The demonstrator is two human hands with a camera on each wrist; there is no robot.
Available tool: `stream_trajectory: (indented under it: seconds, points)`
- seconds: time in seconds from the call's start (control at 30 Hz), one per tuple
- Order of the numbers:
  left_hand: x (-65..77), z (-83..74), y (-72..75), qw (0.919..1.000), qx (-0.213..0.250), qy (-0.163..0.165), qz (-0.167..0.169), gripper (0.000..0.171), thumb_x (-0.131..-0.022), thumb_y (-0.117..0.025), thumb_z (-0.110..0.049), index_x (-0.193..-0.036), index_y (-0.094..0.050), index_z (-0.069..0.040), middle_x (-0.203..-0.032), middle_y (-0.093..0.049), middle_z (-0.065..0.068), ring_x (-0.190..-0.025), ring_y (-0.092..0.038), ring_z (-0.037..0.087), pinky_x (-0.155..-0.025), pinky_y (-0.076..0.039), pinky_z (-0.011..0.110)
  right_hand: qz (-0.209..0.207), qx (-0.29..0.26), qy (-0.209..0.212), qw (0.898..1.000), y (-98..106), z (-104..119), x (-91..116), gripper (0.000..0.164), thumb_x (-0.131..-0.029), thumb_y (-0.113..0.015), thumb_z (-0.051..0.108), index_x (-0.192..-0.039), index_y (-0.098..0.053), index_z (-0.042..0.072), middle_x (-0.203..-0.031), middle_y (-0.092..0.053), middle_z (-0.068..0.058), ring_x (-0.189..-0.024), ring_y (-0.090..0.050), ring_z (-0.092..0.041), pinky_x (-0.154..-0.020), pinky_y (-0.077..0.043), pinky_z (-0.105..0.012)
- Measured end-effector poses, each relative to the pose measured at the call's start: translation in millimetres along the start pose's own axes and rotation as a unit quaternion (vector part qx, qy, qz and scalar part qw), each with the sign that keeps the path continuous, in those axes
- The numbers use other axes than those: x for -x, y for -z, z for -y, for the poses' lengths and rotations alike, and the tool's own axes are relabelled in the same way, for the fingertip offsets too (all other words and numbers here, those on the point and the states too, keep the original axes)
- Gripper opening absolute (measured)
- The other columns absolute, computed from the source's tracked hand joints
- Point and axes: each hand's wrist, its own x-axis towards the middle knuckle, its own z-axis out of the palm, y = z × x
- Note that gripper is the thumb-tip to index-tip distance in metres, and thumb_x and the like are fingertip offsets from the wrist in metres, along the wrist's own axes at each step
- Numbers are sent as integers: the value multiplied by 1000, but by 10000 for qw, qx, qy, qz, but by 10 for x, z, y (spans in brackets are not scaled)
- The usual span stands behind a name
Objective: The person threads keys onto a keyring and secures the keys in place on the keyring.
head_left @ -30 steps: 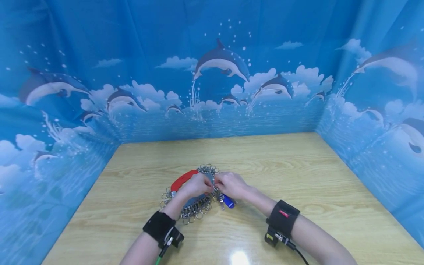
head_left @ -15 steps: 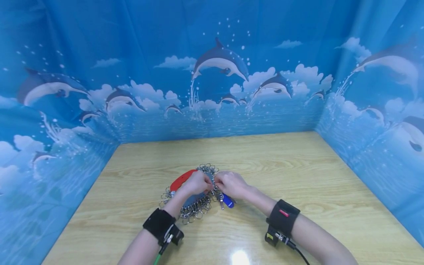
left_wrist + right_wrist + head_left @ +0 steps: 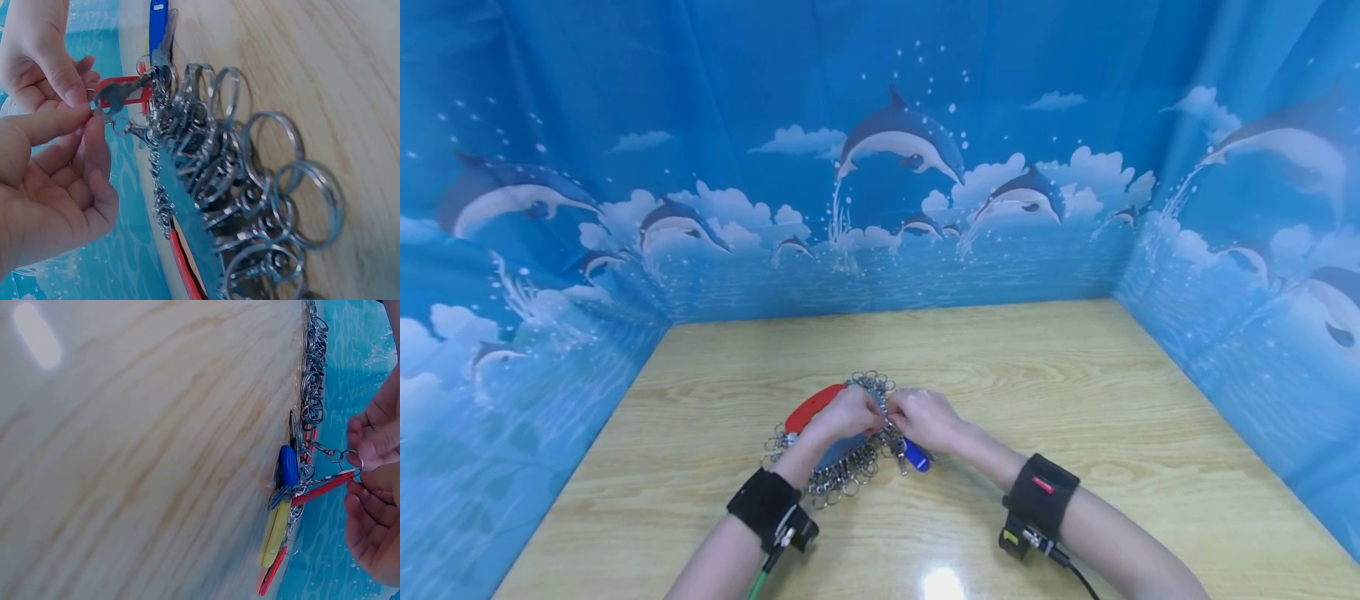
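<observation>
My left hand (image 3: 853,414) and right hand (image 3: 923,419) meet just above a heap of metal rings. Thumb and fingertips of both pinch a small metal key ring (image 3: 360,457). A key (image 3: 119,97) and a red key tag (image 3: 325,487) hang at that ring, beside a small clasp that leads to the heap. Under my left hand is a flat blue-grey piece (image 3: 835,455) with a red handle (image 3: 811,408). Several split rings (image 3: 275,147) on clasps line its edge. My fingers partly hide the pinched ring.
A blue key tag (image 3: 916,455) and a loose-hanging key (image 3: 902,461) lie by the right hand. In the right wrist view a yellow tag (image 3: 275,536) and another red tag (image 3: 272,572) show. A wooden table (image 3: 1037,358) is bordered by a blue dolphin curtain (image 3: 737,125).
Both hands stay nearly in place with fingertips together. The left hand has shifted very slightly toward the right hand; the heap and tags look unchanged.
</observation>
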Motion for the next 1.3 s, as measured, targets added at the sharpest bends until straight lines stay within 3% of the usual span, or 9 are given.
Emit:
stream_trajectory:
  seconds: [0.1, 0.2, 0.37, 0.77, 1.07, 1.3]
  points:
    - [-1, 17, -16, 9997, -92, -215, 97, 8, -81, -66, -8, -78, -72, -3, -67, -61, 2, -58, -51, 11, -54, -39, 24, -11, -31, 22, 10000, 0, -20, 4, 5, -80, -64, 6, -79, -63, 11, -74, -62, 2, -65, -58, -13, -56, -46, -24]
    - [2, 31, -23, 9993, -91, -348, 51, 9, -82, -66, -7, -77, -72, -3, -66, -60, 2, -55, -47, 11, -52, -37, 24, -42, -93, 78, 9999, -1, -43, 6, 7, -80, -63, 5, -77, -61, 11, -72, -61, 3, -62, -57, -11, -54, -45, -24]
    - [3, 35, -16, 9996, -20, -273, -70, 15, -83, -64, -8, -71, -71, -3, -62, -61, 8, -46, -33, 10, -48, -29, 24, -146, -232, 214, 9994, -1, -58, 18, 11, -79, -61, 3, -73, -57, 11, -66, -56, 6, -57, -51, -7, -51, -42, -23]
    - [17, -6, -33, 9998, 25, -80, -162, 11, -82, -65, -8, -74, -71, -5, -65, -64, 10, -46, -40, 9, -47, -33, 21, 182, -159, -174, 9996, -10, -20, 14, 9, -81, -64, 7, -76, -61, 13, -71, -58, 5, -62, -53, -8, -54, -42, -21]
    - [20, -22, -44, 9997, 140, -9, -220, 12, -81, -66, -9, -71, -70, -3, -64, -63, 8, -46, -38, 9, -47, -32, 22, 237, -171, -160, 9994, -1, -22, 14, 7, -81, -64, 6, -78, -62, 12, -71, -58, 5, -63, -52, -8, -55, -43, -21]
    - [-6, 49, -78, 9995, 63, -247, -159, 4, -81, -68, -10, -80, -72, -7, -71, -62, 4, -57, -49, 13, -53, -40, 24, 272, -356, -195, 9988, 18, -52, 9, 6, -83, -62, 5, -81, -64, 11, -69, -59, 6, -57, -51, -5, -53, -42, -20]
